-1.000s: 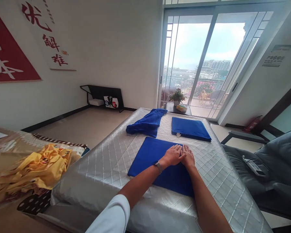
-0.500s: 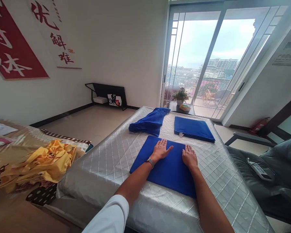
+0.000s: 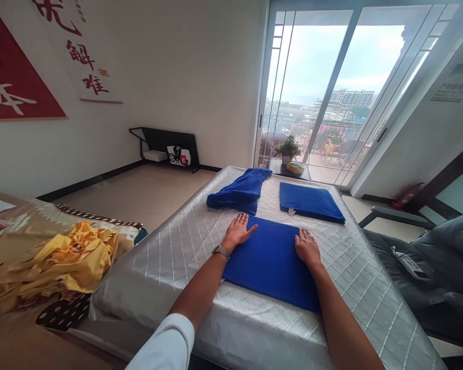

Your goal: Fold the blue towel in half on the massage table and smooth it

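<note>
A folded blue cloth (image 3: 273, 257) lies flat on a quilted silver mattress (image 3: 170, 252). My left hand (image 3: 238, 231) rests on its far left edge, fingers stretched out and thumb apart. On the right edge my right hand (image 3: 307, 246) lies flat, its fingers extended. Neither hand grips anything. Behind, toward the window, sits a second folded blue cloth (image 3: 312, 200) with a small white tag at its near edge. A loosely bunched blue garment (image 3: 239, 190) lies to the left of it, just beyond my left hand.
Left of the mattress, a rumpled yellow garment (image 3: 77, 252) lies on a patterned bedspread. A dark armchair (image 3: 443, 277) stands close on the right, with a white power strip (image 3: 411, 264) on it. Past the mattress's far end is a small table (image 3: 283, 168) with a potted plant (image 3: 288, 149).
My left hand has slid left from the cloth's upper middle to its left edge. My right hand stays at the right edge. The view has shifted slightly.
</note>
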Demonstrator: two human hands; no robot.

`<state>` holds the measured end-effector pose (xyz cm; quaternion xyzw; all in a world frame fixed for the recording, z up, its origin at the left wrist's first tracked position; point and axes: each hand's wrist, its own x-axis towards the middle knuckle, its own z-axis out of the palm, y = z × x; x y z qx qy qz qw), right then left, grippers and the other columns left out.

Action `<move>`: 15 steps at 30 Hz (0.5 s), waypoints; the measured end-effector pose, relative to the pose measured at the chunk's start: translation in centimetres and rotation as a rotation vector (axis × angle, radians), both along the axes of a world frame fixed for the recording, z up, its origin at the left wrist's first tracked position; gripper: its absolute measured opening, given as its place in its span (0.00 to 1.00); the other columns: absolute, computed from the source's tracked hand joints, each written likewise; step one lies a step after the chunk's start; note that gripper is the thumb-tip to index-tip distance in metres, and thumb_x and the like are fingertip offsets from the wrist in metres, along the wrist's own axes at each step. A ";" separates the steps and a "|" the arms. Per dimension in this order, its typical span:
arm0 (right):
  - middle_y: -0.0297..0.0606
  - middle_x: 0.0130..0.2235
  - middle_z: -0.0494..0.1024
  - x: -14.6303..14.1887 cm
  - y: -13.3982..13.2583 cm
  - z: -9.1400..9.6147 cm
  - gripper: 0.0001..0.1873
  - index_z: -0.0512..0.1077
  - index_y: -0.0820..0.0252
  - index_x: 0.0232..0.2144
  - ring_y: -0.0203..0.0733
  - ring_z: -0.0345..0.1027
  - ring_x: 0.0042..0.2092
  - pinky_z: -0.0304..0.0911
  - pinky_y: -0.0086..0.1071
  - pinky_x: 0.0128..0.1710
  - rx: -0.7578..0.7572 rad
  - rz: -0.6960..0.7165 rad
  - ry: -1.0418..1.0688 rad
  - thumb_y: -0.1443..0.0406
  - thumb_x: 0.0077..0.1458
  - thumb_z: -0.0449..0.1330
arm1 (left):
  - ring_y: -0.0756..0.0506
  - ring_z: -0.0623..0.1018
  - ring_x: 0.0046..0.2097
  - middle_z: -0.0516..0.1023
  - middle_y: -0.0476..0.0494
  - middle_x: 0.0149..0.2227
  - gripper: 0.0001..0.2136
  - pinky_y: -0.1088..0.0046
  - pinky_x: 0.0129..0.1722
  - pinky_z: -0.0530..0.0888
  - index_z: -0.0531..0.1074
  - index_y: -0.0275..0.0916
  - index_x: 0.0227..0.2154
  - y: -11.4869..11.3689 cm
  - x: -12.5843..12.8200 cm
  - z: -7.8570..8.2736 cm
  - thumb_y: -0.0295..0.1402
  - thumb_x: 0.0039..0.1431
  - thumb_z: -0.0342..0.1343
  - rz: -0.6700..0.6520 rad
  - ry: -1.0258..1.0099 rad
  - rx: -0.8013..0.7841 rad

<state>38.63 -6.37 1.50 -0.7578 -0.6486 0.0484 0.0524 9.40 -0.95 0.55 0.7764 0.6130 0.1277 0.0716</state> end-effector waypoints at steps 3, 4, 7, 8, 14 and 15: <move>0.42 0.74 0.46 0.0 0.0 0.1 0.34 0.47 0.71 0.71 0.43 0.35 0.73 0.34 0.39 0.71 -0.007 0.003 -0.010 0.59 0.69 0.33 | 0.39 0.49 0.73 0.49 0.34 0.73 0.46 0.61 0.71 0.47 0.51 0.28 0.70 0.1 -0.3 0.0 0.63 0.64 0.25 0.007 -0.005 -0.001; 0.42 0.74 0.45 0.0 0.0 0.1 0.34 0.47 0.71 0.71 0.43 0.35 0.73 0.34 0.40 0.71 -0.009 0.001 -0.010 0.59 0.69 0.33 | 0.39 0.49 0.73 0.49 0.33 0.73 0.46 0.61 0.71 0.47 0.51 0.28 0.70 0.1 -0.3 0.0 0.63 0.64 0.25 0.009 -0.006 0.002; 0.41 0.74 0.45 -0.2 -0.2 0.3 0.34 0.46 0.70 0.72 0.43 0.35 0.73 0.34 0.41 0.71 -0.016 -0.013 -0.004 0.59 0.69 0.33 | 0.39 0.50 0.73 0.50 0.33 0.72 0.46 0.61 0.71 0.47 0.51 0.28 0.70 0.1 -0.4 -0.1 0.63 0.64 0.24 0.007 -0.004 0.019; 0.41 0.74 0.45 -0.2 -0.3 0.4 0.34 0.46 0.69 0.72 0.43 0.35 0.73 0.34 0.41 0.71 -0.016 -0.016 -0.004 0.59 0.69 0.33 | 0.39 0.50 0.73 0.50 0.33 0.72 0.46 0.61 0.71 0.47 0.51 0.27 0.70 0.1 -0.4 -0.1 0.63 0.64 0.24 0.006 -0.002 0.023; 0.41 0.74 0.45 -0.4 -1.1 0.5 0.35 0.46 0.69 0.72 0.43 0.34 0.74 0.33 0.42 0.71 0.011 0.006 -0.036 0.58 0.69 0.32 | 0.39 0.49 0.73 0.49 0.32 0.72 0.46 0.61 0.71 0.47 0.51 0.26 0.70 0.1 -0.4 -0.3 0.63 0.65 0.25 0.005 0.010 0.025; 0.41 0.74 0.45 -0.4 -1.2 0.4 0.35 0.45 0.69 0.72 0.43 0.34 0.74 0.33 0.42 0.71 0.005 0.006 -0.033 0.58 0.69 0.32 | 0.39 0.50 0.73 0.49 0.32 0.72 0.46 0.61 0.71 0.47 0.51 0.26 0.70 0.1 -0.3 -0.3 0.63 0.65 0.25 0.008 0.014 0.026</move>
